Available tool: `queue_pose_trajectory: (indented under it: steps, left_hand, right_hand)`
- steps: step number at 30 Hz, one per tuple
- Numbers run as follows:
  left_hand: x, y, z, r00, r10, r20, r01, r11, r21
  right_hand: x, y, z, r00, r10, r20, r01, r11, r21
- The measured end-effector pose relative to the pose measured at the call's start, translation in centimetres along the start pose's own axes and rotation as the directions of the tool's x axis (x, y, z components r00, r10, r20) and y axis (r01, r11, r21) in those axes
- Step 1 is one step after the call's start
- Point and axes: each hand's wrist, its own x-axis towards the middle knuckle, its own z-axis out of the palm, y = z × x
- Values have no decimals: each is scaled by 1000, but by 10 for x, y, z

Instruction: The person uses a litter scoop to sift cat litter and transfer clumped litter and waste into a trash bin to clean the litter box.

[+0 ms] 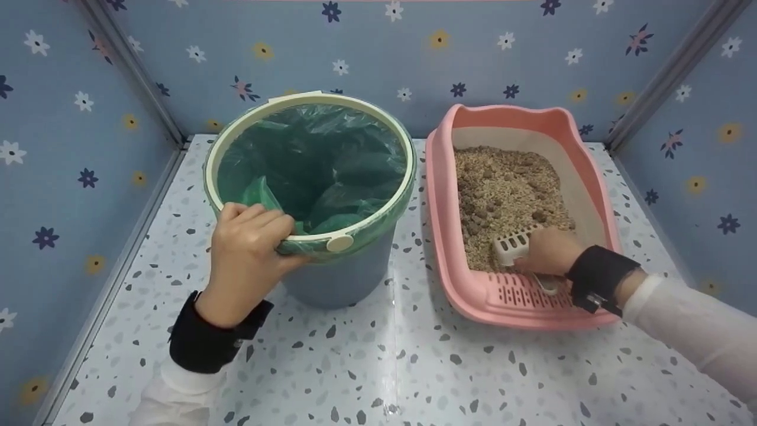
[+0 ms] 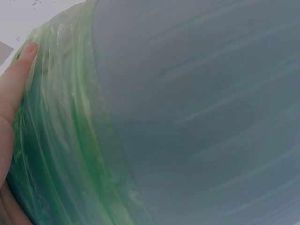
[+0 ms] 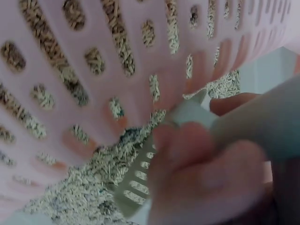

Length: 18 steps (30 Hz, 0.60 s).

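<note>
My left hand (image 1: 248,254) grips the near left rim of a blue-grey trash bin (image 1: 349,284), fingers over the edge and thumb outside. A green plastic bag (image 1: 361,168) lines the bin and folds over its rim; the left wrist view shows the bag's folded edge (image 2: 84,140) and the bin wall. My right hand (image 1: 553,251) holds a pale litter scoop (image 1: 510,245) by its handle, low inside a pink litter box (image 1: 440,236). In the right wrist view the slotted scoop head (image 3: 136,185) touches the pellet litter (image 3: 89,187). Darker clumps (image 1: 473,219) lie mostly on the left side.
The bin stands left of the litter box, with a narrow strip of speckled floor (image 1: 408,266) between them. Blue flowered panels (image 1: 378,53) close in the back and both sides. The box's perforated front ledge (image 1: 514,293) faces me.
</note>
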Motion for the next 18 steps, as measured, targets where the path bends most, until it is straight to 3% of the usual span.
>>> queue_pose_trajectory:
  steps: [12,18]
  left_hand:
    - [0,1,1,1000,-3,-4,3,1000,-7]
    - [0,0,0,1000,-4,-3,4,1000,-9]
  right_hand:
    - [1,3,5,999,15,49,-19,996,82]
    - [-4,6,-1,1000,-12,15,10,996,93]
